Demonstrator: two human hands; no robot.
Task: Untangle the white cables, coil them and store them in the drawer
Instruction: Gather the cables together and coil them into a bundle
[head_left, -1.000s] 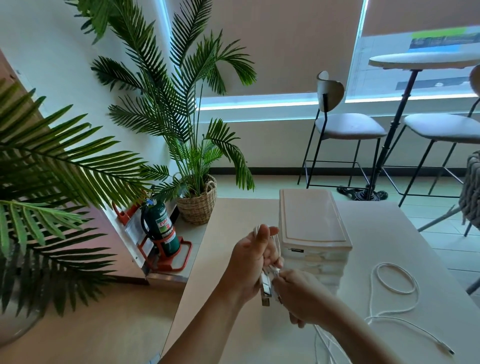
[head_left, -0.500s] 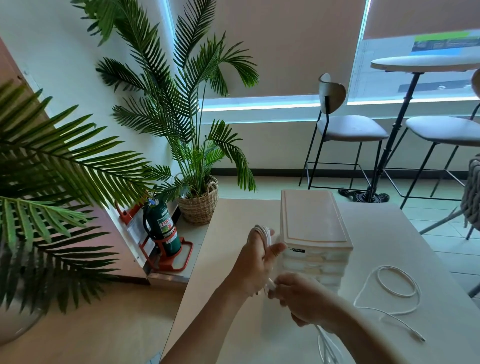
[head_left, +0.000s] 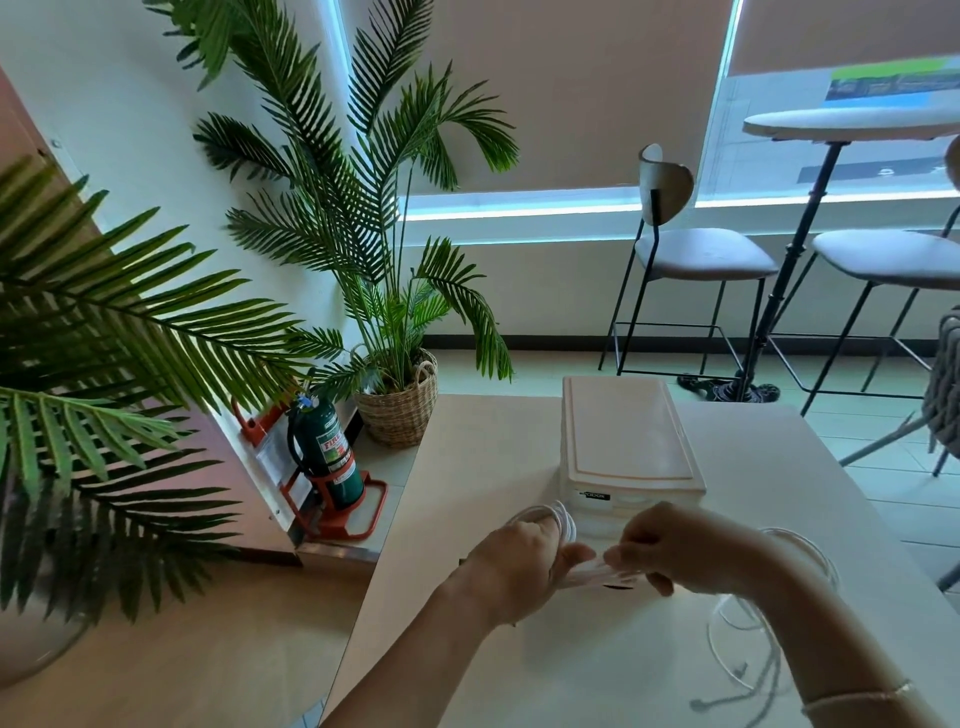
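Note:
My left hand (head_left: 514, 564) grips a coil of white cable (head_left: 558, 517) whose loops stick up above the fingers. My right hand (head_left: 675, 553) pinches the free strand of that cable just to the right and holds it taut between the two hands. Both hands hover in front of the white plastic drawer unit (head_left: 626, 441), whose drawers look closed. More loose white cable (head_left: 748, 654) lies tangled on the table (head_left: 467, 649) under and right of my right forearm, partly hidden by it.
The table's left edge runs diagonally past my left forearm. On the floor to the left stand a green fire extinguisher (head_left: 330, 457) in a red stand and a potted palm in a basket (head_left: 400, 405). Bar stools (head_left: 696, 260) and a high round table stand behind.
My hands have moved apart, the right pulling a strand of cable out to the right. The loose cable on the table has been drawn in closer to my right arm.

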